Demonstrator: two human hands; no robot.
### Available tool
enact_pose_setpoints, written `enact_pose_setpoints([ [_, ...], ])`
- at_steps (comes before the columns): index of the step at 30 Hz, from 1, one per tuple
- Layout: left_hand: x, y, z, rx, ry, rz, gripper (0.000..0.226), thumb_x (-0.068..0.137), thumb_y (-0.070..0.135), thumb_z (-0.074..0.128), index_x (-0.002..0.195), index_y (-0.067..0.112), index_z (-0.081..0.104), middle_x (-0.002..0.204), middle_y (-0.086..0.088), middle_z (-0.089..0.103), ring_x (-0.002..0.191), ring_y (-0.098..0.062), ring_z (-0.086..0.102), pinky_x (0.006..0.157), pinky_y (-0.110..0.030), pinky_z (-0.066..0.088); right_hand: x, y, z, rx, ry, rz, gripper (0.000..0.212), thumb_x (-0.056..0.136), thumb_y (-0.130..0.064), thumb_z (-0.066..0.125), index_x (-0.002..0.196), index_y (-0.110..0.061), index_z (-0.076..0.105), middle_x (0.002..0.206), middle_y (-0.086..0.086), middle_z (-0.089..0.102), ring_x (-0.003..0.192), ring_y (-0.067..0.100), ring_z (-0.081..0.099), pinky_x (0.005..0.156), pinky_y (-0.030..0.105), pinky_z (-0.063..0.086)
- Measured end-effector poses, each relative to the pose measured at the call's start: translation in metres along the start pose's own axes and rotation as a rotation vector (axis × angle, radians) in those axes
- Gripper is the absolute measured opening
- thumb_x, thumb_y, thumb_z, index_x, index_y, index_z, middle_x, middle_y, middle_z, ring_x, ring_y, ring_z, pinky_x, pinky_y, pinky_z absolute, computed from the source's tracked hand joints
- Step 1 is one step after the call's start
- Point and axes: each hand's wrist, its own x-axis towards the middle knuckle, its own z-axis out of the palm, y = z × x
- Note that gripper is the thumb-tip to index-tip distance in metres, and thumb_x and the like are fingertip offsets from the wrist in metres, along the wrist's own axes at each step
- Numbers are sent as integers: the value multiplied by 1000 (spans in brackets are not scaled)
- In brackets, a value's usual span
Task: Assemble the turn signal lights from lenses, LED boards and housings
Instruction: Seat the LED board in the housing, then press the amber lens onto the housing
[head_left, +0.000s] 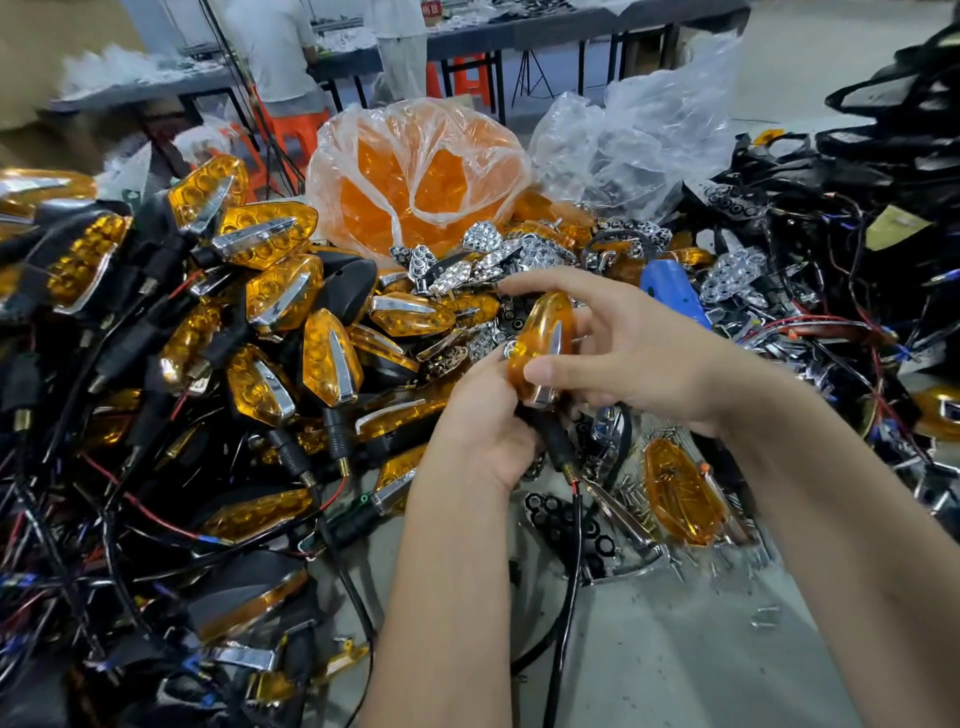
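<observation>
Both hands hold one turn signal light at mid-table: an amber lens with a chrome strip on a black housing, its threaded stem and black cable hanging down. My left hand grips the housing from below. My right hand pinches the lens from the right, thumb across its lower face and fingers curled over its top. A loose amber lens lies face up just right of the stem. Chrome reflectors are heaped behind the hands.
A big pile of finished amber lights with wires fills the left. A clear bag of amber lenses stands at the back. Black housings and wiring crowd the right. Small screws and black rings lie on the grey table.
</observation>
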Motion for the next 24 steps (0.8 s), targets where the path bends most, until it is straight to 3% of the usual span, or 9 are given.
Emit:
enact_pose_setpoints([
  [3,-1,4,-1,-54,-27,-54,36,103,7,43,134,-3,60,87,-18,75,64,-28,74,54,-39,62,1,5,-3,-52,22,70,62,94,-25,76,145,-37,42,85,2,73,74,33,66,72,46,65],
  [5,-5,6,1,-72,-47,-92,37,100,5,45,132,-8,58,89,-22,75,67,-32,75,54,-42,62,1,8,-3,-12,25,100,56,94,-24,76,137,-30,40,77,-6,70,75,27,67,78,57,63],
  [7,-7,7,1,-77,-66,-131,33,89,5,51,115,-8,66,86,-22,75,67,-33,76,54,-43,62,1,7,-2,-6,23,94,50,94,-24,76,132,-27,43,84,-3,70,75,25,67,72,56,63],
  [9,-7,7,0,-85,-62,-156,27,89,7,52,106,-4,69,89,-23,76,70,-35,76,57,-45,64,2,3,0,-10,18,87,48,95,-22,75,135,-26,48,105,12,70,80,29,73,70,54,65],
  [13,-5,5,0,-134,-100,-169,32,82,10,53,99,-1,78,93,-24,77,70,-35,77,56,-46,63,4,4,2,-29,65,65,50,96,-21,74,143,-26,56,121,11,53,53,4,62,51,21,53],
  [15,-4,4,-2,-147,-120,-167,36,92,9,48,90,0,82,95,-25,77,70,-36,77,58,-48,64,5,5,3,-22,80,64,52,98,-22,72,147,-26,55,120,8,53,50,3,52,52,22,53],
  [19,-3,4,-4,-177,-148,-169,31,94,8,45,111,-5,67,99,-29,75,75,-41,76,68,-56,65,5,8,5,-28,93,64,57,99,-26,70,153,-24,51,114,-1,58,51,6,47,56,20,52],
  [22,-2,4,-5,-212,-156,-176,33,97,11,40,112,-7,63,99,-30,75,76,-42,76,71,-59,62,5,9,6,-4,97,78,59,100,-25,69,154,-21,49,106,-1,58,55,12,45,61,26,54],
  [24,-2,3,-6,-233,-156,-173,35,93,12,43,114,-6,63,101,-31,74,79,-42,76,75,-60,61,5,8,7,-3,89,76,57,99,-23,70,153,-21,50,108,0,57,55,14,46,62,38,62],
])
